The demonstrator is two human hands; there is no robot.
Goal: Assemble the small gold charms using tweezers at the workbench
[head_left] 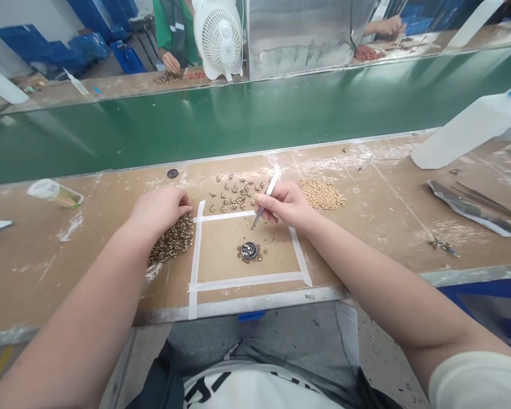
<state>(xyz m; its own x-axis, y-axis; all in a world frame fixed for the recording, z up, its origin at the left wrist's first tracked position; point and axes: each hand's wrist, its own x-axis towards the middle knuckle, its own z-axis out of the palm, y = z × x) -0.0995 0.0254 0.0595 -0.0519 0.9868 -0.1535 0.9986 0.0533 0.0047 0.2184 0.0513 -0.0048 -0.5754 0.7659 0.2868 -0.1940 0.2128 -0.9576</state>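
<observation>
My right hand point(287, 204) grips a pair of tweezers point(271, 184), tips pointing down above the taped square. Below the tips lies a small round dark disc point(249, 250) with shiny bits on it and brownish stains around it. My left hand point(160, 209) is closed in a pinch at the top of a heap of small brassy metal pieces point(172, 241); what its fingers hold is too small to make out. Between the hands, several similar metal pieces point(234, 194) lie spread out singly. A pile of tan beads point(322, 194) lies just right of my right hand.
White tape point(249, 281) frames the work area. A clear jar point(55, 193) lies at left, near a black disc point(172, 173). A white bottle point(464, 130) and spare tweezers point(488, 199) are at right. Beyond the green belt point(255, 116), a fan point(221, 40) and co-workers' hands point(170, 62) show.
</observation>
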